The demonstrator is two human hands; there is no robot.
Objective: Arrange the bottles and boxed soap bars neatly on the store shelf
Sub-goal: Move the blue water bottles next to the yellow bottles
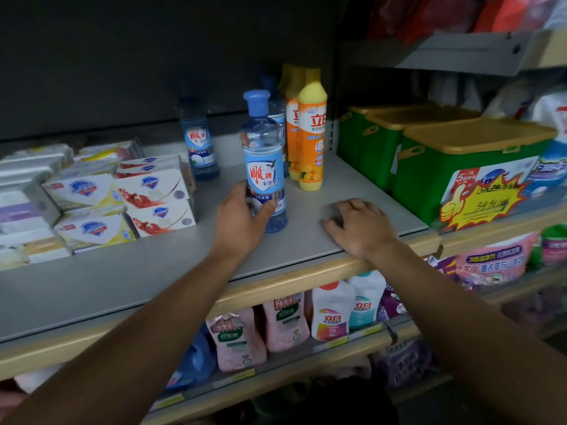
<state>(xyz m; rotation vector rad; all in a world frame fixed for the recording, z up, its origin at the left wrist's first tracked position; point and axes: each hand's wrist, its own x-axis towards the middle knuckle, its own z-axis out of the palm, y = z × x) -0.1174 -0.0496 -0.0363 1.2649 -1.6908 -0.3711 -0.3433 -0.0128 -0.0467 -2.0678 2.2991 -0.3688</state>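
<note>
My left hand (242,219) grips the lower part of a clear blue bottle (264,154) with a blue cap, standing upright on the grey shelf (153,271). My right hand (359,225) rests flat on the shelf near its front edge, fingers spread, holding nothing. A second blue bottle (198,142) stands further back on the left. A third blue bottle (274,108) is partly hidden behind the held one. Two orange and yellow bottles (310,133) stand in a row at the right of the shelf. Boxed soap bars (153,194) are stacked at the left.
Green tubs (445,167) with gold lids fill the neighbouring shelf on the right. More boxed soaps (27,197) lie at the far left. The lower shelf holds pink and white detergent bottles (331,311) and purple pouches (487,265). A dark back panel closes the shelf behind.
</note>
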